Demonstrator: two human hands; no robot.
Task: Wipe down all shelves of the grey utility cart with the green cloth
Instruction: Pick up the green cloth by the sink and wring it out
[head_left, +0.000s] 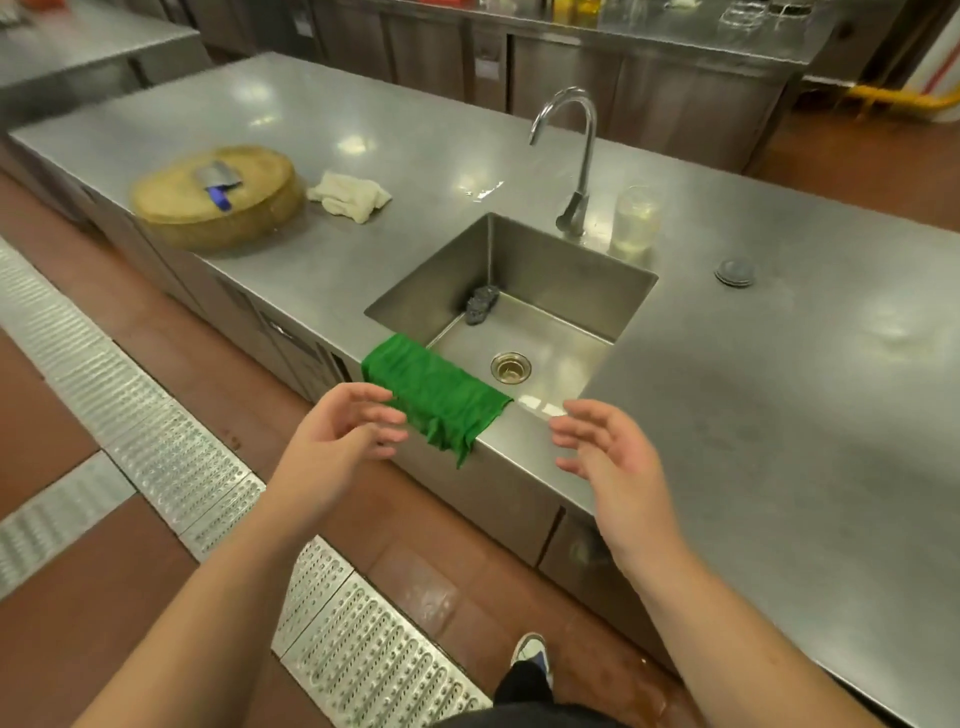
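Left hand (332, 431) is held with fingers spread and empty, just beside the green cloth (436, 395), which is draped over the near rim of the sink (524, 270). Right hand (608, 452) is likewise spread, nothing held. Pick-up step is judged in hand; the cloth must be gripped next, and no grey cart is seen.

One view only, head cam, wide-angle w/ curved edges. Looks forward and steeply down from above, standing close at the near edge of the steel tabletop (779, 415). Sink (571, 270) sits about mid-frame, faucet (576, 156) just behind it. Both forearms enter from bottom; left hand (337, 441) and right hand (618, 457) sit near the lens, lower centre. Floor grating (156, 441) runs along the left, a shoe (530, 654) at bottom. Back counters fill the top edge.
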